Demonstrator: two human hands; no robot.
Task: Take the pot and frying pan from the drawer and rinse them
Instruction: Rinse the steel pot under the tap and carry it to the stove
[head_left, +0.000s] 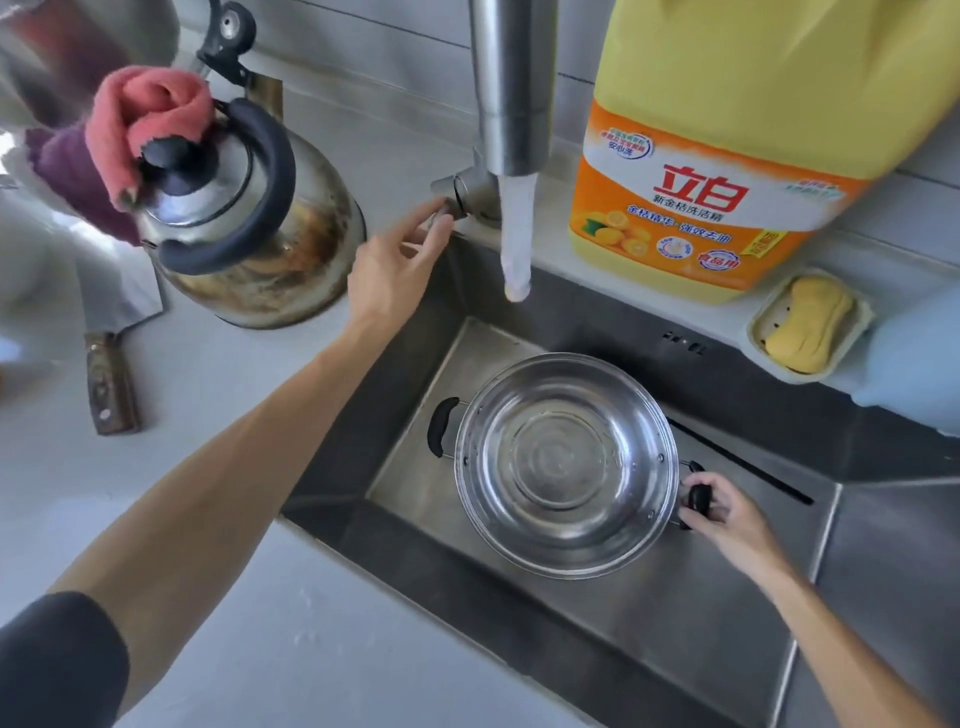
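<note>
- While the right hand (727, 512) curls its fingers round the black side handle of the pot (566, 465), the pot sits down in the steel sink (415, 467), mouth up, right of centre in the basin.
- Pot is shiny steel, second black handle on its left side free; looks like a little water on the bottom, hard to be sure.
- No frying pan in shot.
- Left arm reaches across the grey counter (218, 395), dark sleeve (57, 660) at the near edge.
- Left hand (395, 265) at the far-left corner of the sink, fingertips pinching the small faucet lever (447, 205).
- Faucet spout (511, 88) hangs over the back of the sink; a short column of water (517, 239) leaves it, ending above and behind the pot, not touching it.
- Left of the sink: cleaver (111, 358) flat on the counter, then a scorched steel kettle (249, 223) with pink cloth (145, 124) draped over its lid.
- Right, on the back ledge: big yellow detergent jug (727, 156), beside it a soap dish (758, 322) holding a yellow soap bar (810, 325).
</note>
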